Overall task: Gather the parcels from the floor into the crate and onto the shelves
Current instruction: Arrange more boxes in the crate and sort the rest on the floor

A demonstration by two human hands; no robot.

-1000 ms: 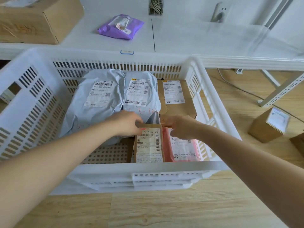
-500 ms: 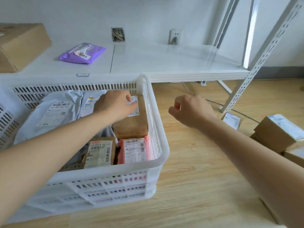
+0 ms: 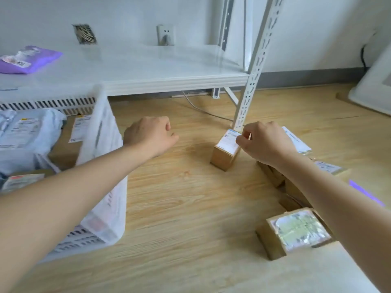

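A white plastic crate (image 3: 99, 123) stands at the left and holds grey mailer bags (image 3: 27, 130) and a brown box (image 3: 63, 151). A small cardboard box (image 3: 224, 153) with a white label stands on the wood floor by the shelf upright. My right hand (image 3: 266, 144) has its fingers curled, fingertips at the box's upper right edge; I cannot tell whether they touch it. My left hand (image 3: 152, 134) hovers over the floor just right of the crate, loosely closed and holding nothing. More boxes lie under and beside my right arm: a shiny-labelled box (image 3: 296, 231) and a labelled parcel (image 3: 298, 142).
A low white shelf (image 3: 158, 68) runs along the wall, with a purple mailer bag (image 3: 29, 60) on its left end. A perforated white upright (image 3: 254, 77) stands just behind the small box. A cable (image 3: 201, 108) crosses the floor. A white object (image 3: 372, 89) sits far right.
Both hands left the crate and swung right. The right hand reached the small box by the upright; the left now hovers outside the crate. The view turned right toward the floor parcels.
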